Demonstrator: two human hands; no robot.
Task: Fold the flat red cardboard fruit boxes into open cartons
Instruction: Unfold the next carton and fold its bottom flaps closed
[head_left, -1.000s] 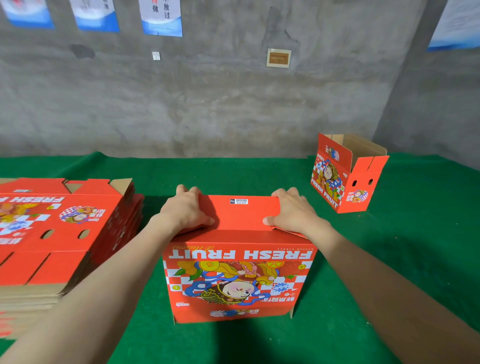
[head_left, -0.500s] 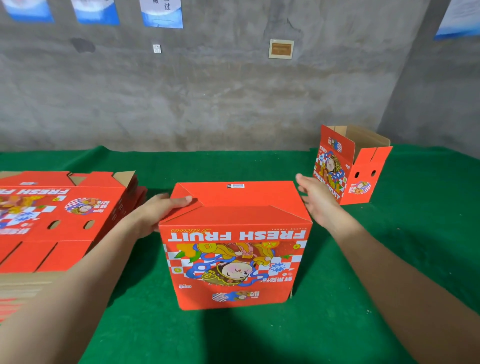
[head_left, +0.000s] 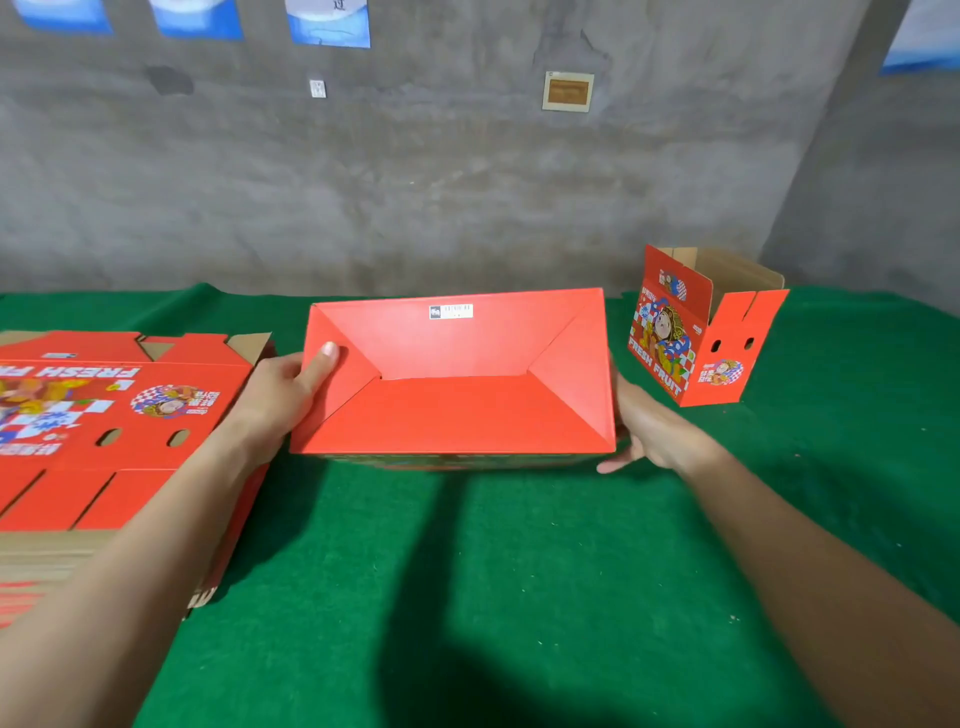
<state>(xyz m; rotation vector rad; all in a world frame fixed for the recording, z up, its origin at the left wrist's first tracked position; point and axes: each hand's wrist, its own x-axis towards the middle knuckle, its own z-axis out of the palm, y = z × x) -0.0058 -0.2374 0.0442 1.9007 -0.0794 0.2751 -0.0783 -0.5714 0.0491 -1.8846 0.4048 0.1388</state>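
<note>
Left hand (head_left: 280, 395) is pinching the red cardboard fruit box (head_left: 457, 410), right hand (head_left: 654, 431) bracing opposite, fingers hidden; probably light, stiffest near corners.

I tip the carton (head_left: 457, 410), folded bottom now facing me; left hand (head_left: 280, 400) and right hand (head_left: 654, 431) shift from its top to its ends.
</note>
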